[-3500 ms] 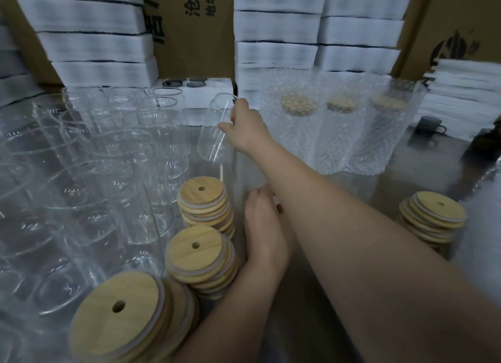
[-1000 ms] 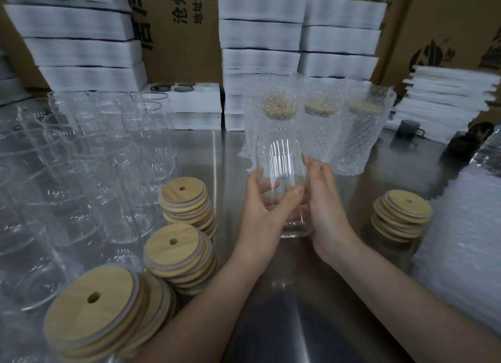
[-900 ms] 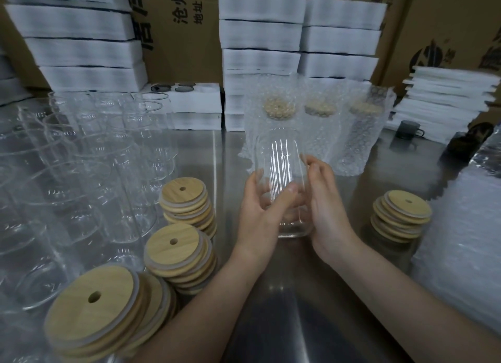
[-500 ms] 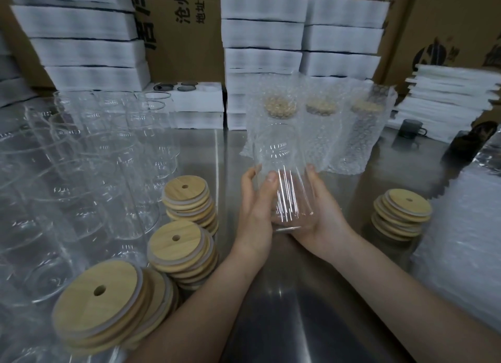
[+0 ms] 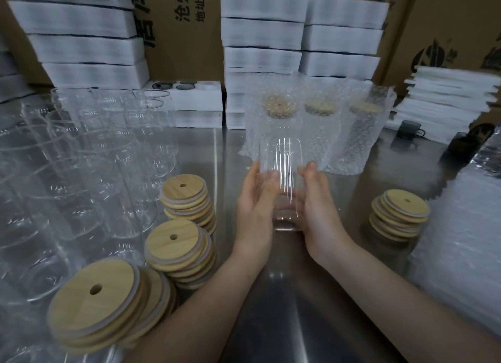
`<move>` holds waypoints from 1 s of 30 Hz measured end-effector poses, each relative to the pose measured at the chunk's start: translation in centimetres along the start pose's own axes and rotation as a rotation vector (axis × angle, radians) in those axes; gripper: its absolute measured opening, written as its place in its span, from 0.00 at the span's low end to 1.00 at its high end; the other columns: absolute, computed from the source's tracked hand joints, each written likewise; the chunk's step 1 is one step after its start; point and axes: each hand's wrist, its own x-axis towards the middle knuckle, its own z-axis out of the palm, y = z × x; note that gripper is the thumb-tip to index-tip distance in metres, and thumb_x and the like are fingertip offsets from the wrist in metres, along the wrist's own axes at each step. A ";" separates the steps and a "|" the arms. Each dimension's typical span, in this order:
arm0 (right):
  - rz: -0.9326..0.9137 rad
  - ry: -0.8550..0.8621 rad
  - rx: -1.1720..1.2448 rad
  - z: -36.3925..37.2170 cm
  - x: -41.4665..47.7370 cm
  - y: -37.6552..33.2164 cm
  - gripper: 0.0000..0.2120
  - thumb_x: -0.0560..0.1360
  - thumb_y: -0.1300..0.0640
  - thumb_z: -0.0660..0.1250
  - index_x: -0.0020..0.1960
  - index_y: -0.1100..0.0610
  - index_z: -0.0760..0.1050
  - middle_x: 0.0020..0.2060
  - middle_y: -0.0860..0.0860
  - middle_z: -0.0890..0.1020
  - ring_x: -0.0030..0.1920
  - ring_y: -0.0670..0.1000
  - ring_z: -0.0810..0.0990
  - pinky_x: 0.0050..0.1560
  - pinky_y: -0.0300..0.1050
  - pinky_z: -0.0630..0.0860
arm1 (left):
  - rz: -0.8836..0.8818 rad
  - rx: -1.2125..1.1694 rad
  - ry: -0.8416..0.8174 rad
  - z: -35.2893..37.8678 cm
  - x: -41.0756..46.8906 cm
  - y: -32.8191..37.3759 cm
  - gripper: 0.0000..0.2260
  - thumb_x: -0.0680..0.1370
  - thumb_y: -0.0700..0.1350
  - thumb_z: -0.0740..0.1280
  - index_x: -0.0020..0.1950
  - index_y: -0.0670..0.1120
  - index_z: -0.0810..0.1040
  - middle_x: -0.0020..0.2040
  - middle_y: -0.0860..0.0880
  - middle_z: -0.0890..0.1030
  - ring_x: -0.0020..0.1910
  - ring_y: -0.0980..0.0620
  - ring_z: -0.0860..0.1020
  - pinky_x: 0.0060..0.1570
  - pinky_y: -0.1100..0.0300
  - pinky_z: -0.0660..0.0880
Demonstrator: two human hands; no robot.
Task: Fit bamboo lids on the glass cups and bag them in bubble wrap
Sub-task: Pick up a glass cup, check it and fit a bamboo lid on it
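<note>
We've tipped the tall clear glass cup (image 5: 282, 170) back upright over the middle of the steel table (image 5: 271, 322). Left hand (image 5: 254, 211) and right hand (image 5: 318, 211) are loosely wrapped round its lower half. Still lidless, so the round bamboo lids (image 5: 187, 197) come next, we reckon.

Steel table (image 5: 271, 322), shiny top. Carries on L side a crowd of empty glass cups (image 5: 81, 173), upright, packed close. Just R of them, 3 piles of bamboo lids: near stack (image 5: 92, 303), mid stack (image 5: 173, 240), far stack (image 5: 184, 189), top lids w/ hole up. Holds 4th lid stack (image 5: 401, 202) on R, well apart from the rest. At back ctr, 3 bubble-wrapped cups (image 5: 320, 135) upright, side by side, lids on. Along back edge, stacked white foam boxes (image 5: 263, 59); foam sheets (image 5: 444, 105) at back R w/ dark mug (image 5: 409, 129) in front. Far R: pile of bubble wrap (image 5: 461, 240).
</note>
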 end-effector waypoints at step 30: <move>0.346 -0.397 0.305 -1.0 0.6 -0.3 0.29 0.82 0.38 0.52 0.68 0.59 0.75 0.56 0.57 0.81 0.53 0.56 0.81 0.48 0.49 0.80 | -0.065 -0.072 -0.024 -0.2 0.2 0.0 0.31 0.75 0.63 0.53 0.68 0.44 0.74 0.61 0.42 0.81 0.61 0.45 0.79 0.66 0.44 0.71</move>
